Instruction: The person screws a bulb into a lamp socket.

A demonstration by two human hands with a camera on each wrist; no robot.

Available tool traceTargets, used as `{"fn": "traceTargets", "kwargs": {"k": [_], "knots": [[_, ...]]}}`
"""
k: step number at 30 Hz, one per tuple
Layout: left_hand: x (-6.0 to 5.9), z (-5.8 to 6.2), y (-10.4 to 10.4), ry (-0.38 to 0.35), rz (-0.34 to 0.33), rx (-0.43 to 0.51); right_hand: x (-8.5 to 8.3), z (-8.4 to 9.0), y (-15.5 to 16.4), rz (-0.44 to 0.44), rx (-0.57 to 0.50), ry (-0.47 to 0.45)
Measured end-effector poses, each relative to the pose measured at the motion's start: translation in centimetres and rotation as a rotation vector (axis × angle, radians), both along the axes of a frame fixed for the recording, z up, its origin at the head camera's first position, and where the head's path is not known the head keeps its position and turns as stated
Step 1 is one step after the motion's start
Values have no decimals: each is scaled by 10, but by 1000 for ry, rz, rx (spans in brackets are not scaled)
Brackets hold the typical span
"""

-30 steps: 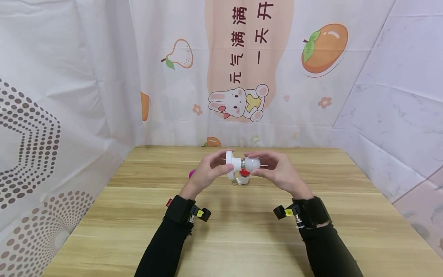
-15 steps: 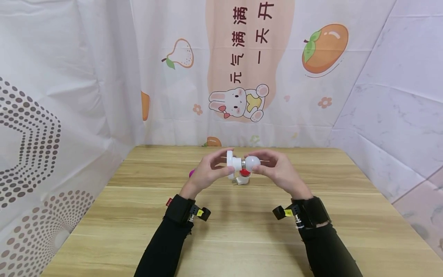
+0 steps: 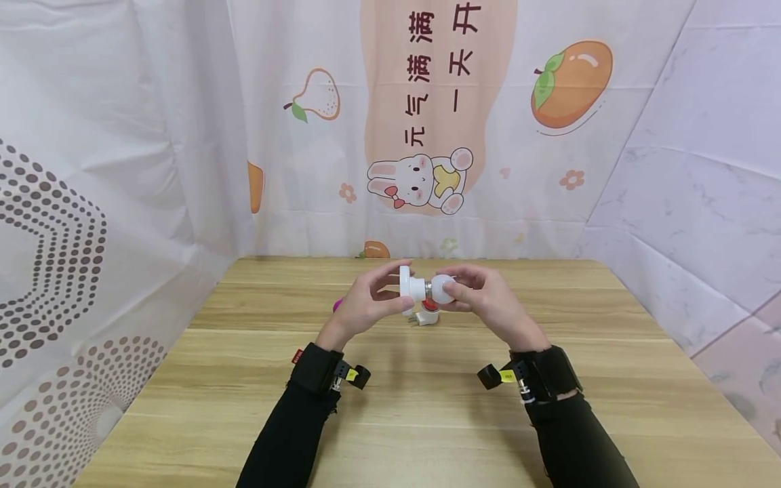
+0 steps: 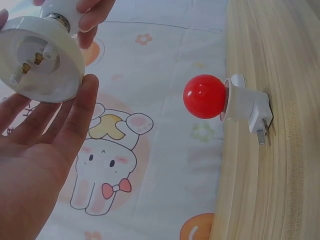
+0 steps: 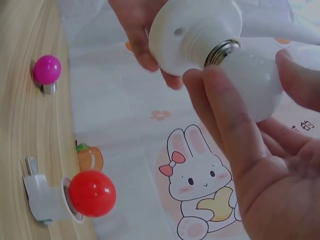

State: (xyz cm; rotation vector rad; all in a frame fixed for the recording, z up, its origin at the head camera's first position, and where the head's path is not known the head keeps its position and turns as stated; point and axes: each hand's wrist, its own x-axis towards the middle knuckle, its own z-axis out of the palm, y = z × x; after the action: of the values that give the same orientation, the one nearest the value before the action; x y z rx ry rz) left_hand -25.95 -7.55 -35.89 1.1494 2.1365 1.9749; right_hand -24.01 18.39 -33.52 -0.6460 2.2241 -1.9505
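Observation:
Above the table, in the head view, my left hand (image 3: 366,301) holds a white lamp holder (image 3: 417,289) by its round base, thumb in front and fingers behind. In the left wrist view the hollow underside of the lamp holder (image 4: 62,80) shows brass contacts. My right hand (image 3: 494,301) pinches a white light bulb (image 3: 439,289) between thumb and fingers. The bulb lies sideways in line with the holder's mouth. Part of its metal screw thread (image 5: 222,52) is visible between glass and holder; the rest is hidden inside the holder.
Behind the hands, a red bulb (image 4: 204,96) sits in a white plug-in socket (image 4: 245,104) lying on the wooden table (image 3: 403,420). A magenta bulb (image 5: 47,70) lies to its left, mostly behind my left hand in the head view. A printed curtain (image 3: 293,169) hangs at the table's back edge.
My right thumb has moved up across the front of the bulb, and the fingers have shifted around the glass. The left hand and lamp holder stay nearly still.

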Motion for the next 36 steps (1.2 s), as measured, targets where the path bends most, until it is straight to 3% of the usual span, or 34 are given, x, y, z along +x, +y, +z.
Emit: {"fn": "traceTargets", "kwargs": {"k": [4, 12, 21, 30, 36], "knots": [[0, 0, 0, 4, -6, 2, 0, 1, -2, 37, -73, -66], [-1, -1, 1, 8, -9, 6, 1, 2, -4, 15, -90, -128], [0, 1, 0, -10, 19, -3, 3, 4, -7, 4, 6, -31], [0, 1, 0, -12, 36, -14, 4, 2, -8, -104, 7, 45], [0, 0, -1, -20, 34, -8, 5, 1, -10, -161, 9, 167]]}}
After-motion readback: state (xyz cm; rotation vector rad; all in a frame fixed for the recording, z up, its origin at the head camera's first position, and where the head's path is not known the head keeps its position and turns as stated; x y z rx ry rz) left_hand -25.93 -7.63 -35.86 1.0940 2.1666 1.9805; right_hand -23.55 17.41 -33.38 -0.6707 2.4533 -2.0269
